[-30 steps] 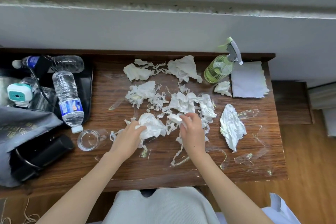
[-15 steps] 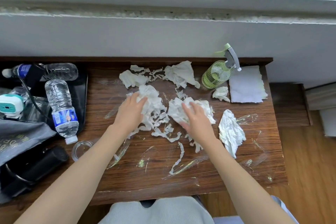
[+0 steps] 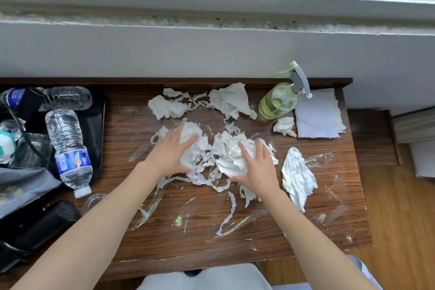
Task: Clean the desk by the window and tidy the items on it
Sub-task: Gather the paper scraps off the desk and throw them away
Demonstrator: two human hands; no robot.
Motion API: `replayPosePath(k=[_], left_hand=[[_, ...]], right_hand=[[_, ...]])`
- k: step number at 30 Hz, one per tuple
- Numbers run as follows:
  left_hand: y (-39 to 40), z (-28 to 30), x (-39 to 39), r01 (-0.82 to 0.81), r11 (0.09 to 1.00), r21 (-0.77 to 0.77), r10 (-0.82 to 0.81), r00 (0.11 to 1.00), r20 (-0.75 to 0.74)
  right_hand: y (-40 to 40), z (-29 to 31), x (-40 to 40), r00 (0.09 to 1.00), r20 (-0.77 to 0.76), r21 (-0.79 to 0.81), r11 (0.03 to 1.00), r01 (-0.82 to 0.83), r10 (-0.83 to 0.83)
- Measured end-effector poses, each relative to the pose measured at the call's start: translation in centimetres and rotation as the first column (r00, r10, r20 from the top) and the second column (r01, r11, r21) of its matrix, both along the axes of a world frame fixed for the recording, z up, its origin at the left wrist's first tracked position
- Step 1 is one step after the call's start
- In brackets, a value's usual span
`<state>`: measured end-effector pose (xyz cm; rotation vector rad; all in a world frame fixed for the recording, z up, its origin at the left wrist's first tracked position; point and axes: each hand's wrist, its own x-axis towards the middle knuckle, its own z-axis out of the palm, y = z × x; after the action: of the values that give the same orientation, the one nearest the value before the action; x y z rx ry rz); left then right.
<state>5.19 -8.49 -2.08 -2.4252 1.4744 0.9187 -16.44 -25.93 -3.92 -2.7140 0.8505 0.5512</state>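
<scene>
Pressing down flat on the shredded tissue pile (image 3: 211,155) mid-counter (image 3: 235,249), left hand (image 3: 170,150) and right hand (image 3: 255,167) both spread, fingers straight, gripping nothing. Sitting near the spray bottle (image 3: 279,101) and folded cloth (image 3: 317,115) at back right.

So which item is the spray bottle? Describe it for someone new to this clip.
Look to the wooden desk under the window, far right corner. The spray bottle stands beside a flat folded cloth: green ribbed glass with a grey trigger head, unlike the clear water bottles on the left.
</scene>
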Motion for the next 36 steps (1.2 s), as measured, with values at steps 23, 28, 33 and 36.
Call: replayPosePath(k=[23, 28, 33, 36], left_hand=[[-0.6, 2.5, -10.7, -0.265, 0.942, -0.207, 0.23, 0.957, -0.178], [-0.9, -0.1, -12.9, -0.229, 0.972, -0.044, 0.223, 0.969, -0.107], [-1.7, -0.9, -15.3, -0.182, 0.983, -0.021, 0.181, 0.983, -0.02], [-2.1, -1.3, -16.0, -0.172, 0.985, -0.008, 0.172, 0.984, 0.042]], right_hand=[[-4.6, 5.7, -8.7, 0.798, 0.219, -0.046, 0.811, 0.583, -0.561], [-3.5, 2.3, -10.9, 0.87, -0.195, -0.008, 0.888, 0.46, -0.453], [-3.6, 1.5, -11.0, 0.878, -0.153, -0.024, 0.89, 0.456, -0.454], [-3.9, 1.6, -10.8, 0.884, -0.107, 0.009, 0.889, 0.458, -0.454]])
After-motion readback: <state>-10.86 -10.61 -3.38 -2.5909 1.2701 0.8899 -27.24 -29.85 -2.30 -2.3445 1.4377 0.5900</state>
